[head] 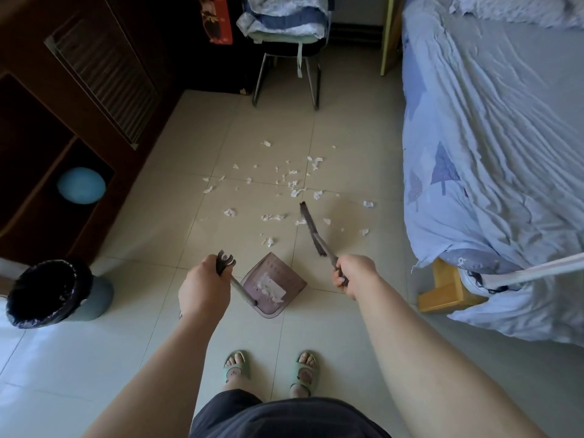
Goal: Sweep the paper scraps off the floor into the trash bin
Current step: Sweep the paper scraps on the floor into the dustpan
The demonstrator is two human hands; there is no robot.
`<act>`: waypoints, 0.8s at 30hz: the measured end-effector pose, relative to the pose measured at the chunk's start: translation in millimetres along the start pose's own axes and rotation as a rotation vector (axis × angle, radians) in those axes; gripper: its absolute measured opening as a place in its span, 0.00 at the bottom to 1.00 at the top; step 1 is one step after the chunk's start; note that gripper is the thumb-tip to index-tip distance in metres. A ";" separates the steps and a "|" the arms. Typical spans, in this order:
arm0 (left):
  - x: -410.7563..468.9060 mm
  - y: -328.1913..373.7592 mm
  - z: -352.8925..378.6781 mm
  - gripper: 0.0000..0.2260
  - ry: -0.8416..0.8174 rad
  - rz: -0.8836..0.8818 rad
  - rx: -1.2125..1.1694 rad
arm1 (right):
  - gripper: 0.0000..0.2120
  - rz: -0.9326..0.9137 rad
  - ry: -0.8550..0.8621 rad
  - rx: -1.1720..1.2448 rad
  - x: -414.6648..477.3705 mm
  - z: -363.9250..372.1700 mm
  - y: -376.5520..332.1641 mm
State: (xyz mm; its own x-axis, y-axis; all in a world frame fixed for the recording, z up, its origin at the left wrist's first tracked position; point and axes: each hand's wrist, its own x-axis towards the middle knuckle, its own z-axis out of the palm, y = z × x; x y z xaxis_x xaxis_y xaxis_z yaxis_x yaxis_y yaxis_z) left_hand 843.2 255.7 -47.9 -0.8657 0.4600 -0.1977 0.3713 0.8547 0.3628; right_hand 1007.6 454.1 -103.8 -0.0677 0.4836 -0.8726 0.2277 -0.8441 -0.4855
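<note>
Several white paper scraps (294, 192) lie scattered over the beige tiled floor ahead of me. My left hand (203, 287) grips the upright handle of a mauve dustpan (273, 287), which rests on the floor with some white scraps in it. My right hand (352, 275) grips the handle of a dark brush (313, 230), whose bristles point away from me above the nearest scraps. The trash bin (53, 294), grey with a dark liner, stands open at the left.
A bed (493, 159) with a pale blue sheet fills the right side, its wooden leg (442, 292) close to my right arm. A chair (286, 42) piled with folded bedding stands at the back. Dark wooden furniture (79, 121) lines the left. My sandalled feet (271, 369) are below.
</note>
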 end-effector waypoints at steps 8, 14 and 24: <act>-5.4 23.4 16.7 0.08 0.000 0.057 -0.026 | 0.10 -0.035 0.177 0.010 16.9 -83.5 -13.3; -10.0 29.4 24.3 0.08 -0.005 0.052 -0.066 | 0.11 -0.015 0.231 -0.074 29.6 -101.8 -15.1; -4.4 34.3 20.9 0.09 -0.008 0.009 -0.098 | 0.11 0.046 -0.005 -0.075 24.8 -27.8 -6.9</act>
State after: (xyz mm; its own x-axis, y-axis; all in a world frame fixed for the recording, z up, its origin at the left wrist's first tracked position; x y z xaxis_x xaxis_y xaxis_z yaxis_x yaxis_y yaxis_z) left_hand 866.8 288.1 -53.6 -0.8596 0.4696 -0.2013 0.3440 0.8233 0.4515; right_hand 1031.4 478.4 -120.6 -0.0599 0.4434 -0.8943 0.3024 -0.8458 -0.4396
